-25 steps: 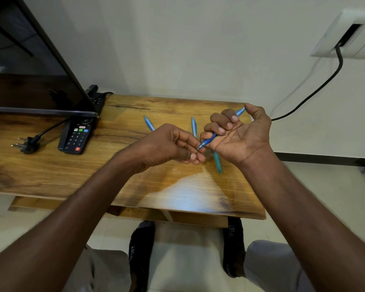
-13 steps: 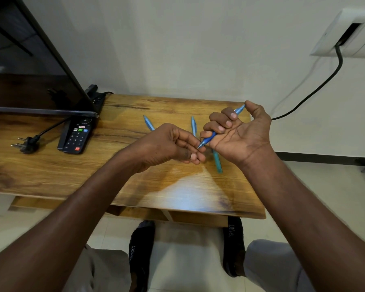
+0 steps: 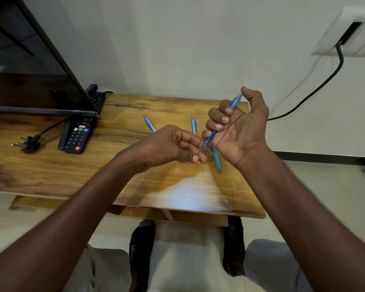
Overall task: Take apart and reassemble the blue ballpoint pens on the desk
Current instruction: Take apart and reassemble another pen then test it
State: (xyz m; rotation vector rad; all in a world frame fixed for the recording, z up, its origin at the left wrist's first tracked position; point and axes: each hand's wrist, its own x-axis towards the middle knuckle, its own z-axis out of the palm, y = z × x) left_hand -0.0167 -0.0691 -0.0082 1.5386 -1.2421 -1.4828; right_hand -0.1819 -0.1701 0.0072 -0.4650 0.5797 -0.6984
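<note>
My right hand (image 3: 239,127) is raised above the wooden desk (image 3: 118,165), palm toward me, fingers curled around a blue ballpoint pen (image 3: 211,138) that runs diagonally from its tip at lower left to its top by my thumb. My left hand (image 3: 173,146) pinches at the pen's tip with thumb and fingers; what it grips there is hidden. Three more blue pens lie on the desk: one (image 3: 149,123) to the left behind my left hand, one (image 3: 193,124) between my hands, and a teal one (image 3: 217,160) under my right wrist.
A black remote control (image 3: 77,135) lies left of the pens beside a dark screen (image 3: 30,81). A loose black plug (image 3: 26,143) rests further left, a power strip (image 3: 97,95) at the back. A cable (image 3: 316,89) hangs from a wall socket at right. My shoes show below the desk edge.
My right hand has lifted slightly and tilted the pen more upright. My left hand stays pinched at the pen's tip. The pens on the desk have not moved.
</note>
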